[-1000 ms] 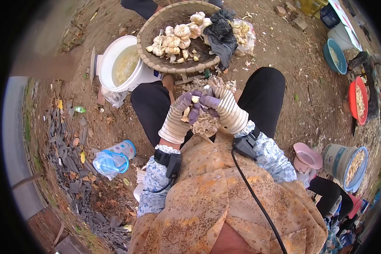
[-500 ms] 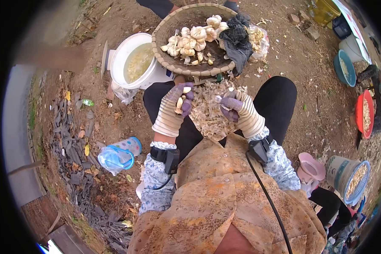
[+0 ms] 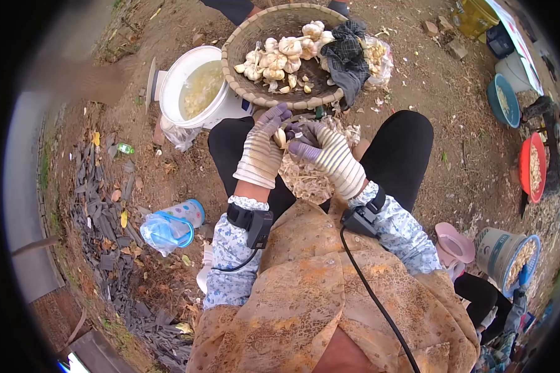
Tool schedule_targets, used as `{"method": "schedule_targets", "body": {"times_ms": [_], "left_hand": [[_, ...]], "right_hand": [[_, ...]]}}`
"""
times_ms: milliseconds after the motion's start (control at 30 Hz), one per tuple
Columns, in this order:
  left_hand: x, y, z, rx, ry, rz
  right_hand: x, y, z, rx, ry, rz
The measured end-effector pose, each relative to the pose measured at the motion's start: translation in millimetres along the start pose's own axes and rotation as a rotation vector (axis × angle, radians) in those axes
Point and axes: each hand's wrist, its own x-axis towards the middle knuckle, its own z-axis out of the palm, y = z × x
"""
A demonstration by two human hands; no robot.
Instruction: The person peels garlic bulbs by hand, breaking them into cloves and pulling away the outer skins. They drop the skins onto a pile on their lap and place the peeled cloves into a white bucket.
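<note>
My left hand (image 3: pixel 264 140), in a striped glove with purple fingertips, is closed around garlic cloves. One pale garlic clove (image 3: pixel 280 138) shows at its palm side. Right up against those fingers, my gloved right hand (image 3: pixel 323 148) pinches inward at the clove; what lies between its fingertips I cannot tell. Below both hands, a heap of garlic skins (image 3: pixel 308 177) sits between my knees. Just beyond them stands a woven basket (image 3: pixel 236 84) with whole garlic bulbs (image 3: pixel 280 59), a few loose cloves and a dark cloth (image 3: pixel 345 59) over its right rim.
A white bucket (image 3: pixel 168 87) of cloudy water with peeled cloves stands left of the basket. A lidded plastic container (image 3: pixel 190 214) lies at lower left. On the right are a teal basin (image 3: pixel 494 105), a red basin (image 3: pixel 526 174), a pink hat (image 3: pixel 457 242) and a tilted bucket (image 3: pixel 494 255) of garlic.
Both hands have come together from being apart, my right hand moving left to my left hand. One loose clove or two in the basket look shifted.
</note>
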Motion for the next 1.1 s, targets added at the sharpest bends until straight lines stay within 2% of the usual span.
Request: {"method": "schedule_targets", "body": {"times_ms": [33,100,167,233,300,333,433,467,500,567,633,700,767,833,867,900,933,967,1000,1033,1100], "left_hand": [[-5,-11,13,0.005,0.013,0.026],[-4,-22,12,0.039,-0.016,0.07],[-4,-22,14,-0.109,-0.061,0.11],[-11,-20,18,-0.098,-0.032,0.094],[-24,-20,16,0.395,-0.122,0.189],[-37,-11,31,0.702,-0.077,0.283],[-47,-8,32,0.742,-0.055,0.205],[-44,-9,27,0.877,-0.111,0.303],[-45,-9,27,0.877,-0.112,0.302],[-50,-9,30,0.782,-0.192,0.248],[-51,-13,32,0.701,-0.202,0.227],[-49,-18,27,0.892,-0.141,0.345],[-50,-22,32,0.829,-0.116,0.331],[-52,-22,39,1.089,-0.18,0.563],[-53,-21,44,0.875,-0.175,0.437],[-52,-23,41,0.874,-0.173,0.439],[-48,-26,35,0.707,-0.157,0.336],[-45,-29,29,0.541,-0.141,0.233],[-41,-29,22,0.518,-0.147,0.172],[-40,-30,16,0.517,-0.148,0.172],[-41,-33,6,0.186,-0.333,-0.029]], "right_hand": [[4,7,4,0.028,-0.03,-0.062],[3,5,1,-0.059,0.014,-0.049],[-3,-11,-5,0.09,-0.002,0.11],[-9,-10,-12,0.111,0.024,0.13],[-10,-6,-18,0.291,0.06,0.147],[-11,-9,-19,0.315,0.07,0.149],[-17,-20,-21,0.263,0.007,0.193],[-16,-18,-20,0.263,0.005,0.195],[-15,-15,-19,0.234,0.02,0.175],[-15,-15,-21,0.208,0.048,0.153],[-16,-17,-24,0.321,0.014,0.195],[-16,-6,-22,0.335,0.031,0.159],[-15,4,-23,0.564,0.099,0.257],[-16,4,-24,0.612,0.056,0.275],[-16,7,-25,0.617,0.085,0.267],[-16,5,-23,0.622,0.112,0.26],[-16,3,-21,0.621,0.11,0.261],[-17,0,-19,0.498,0.185,0.201],[-16,-4,-16,0.373,0.26,0.14],[-13,-2,-14,0.372,0.261,0.139],[-3,8,-14,0.091,0.486,-0.143]]}}
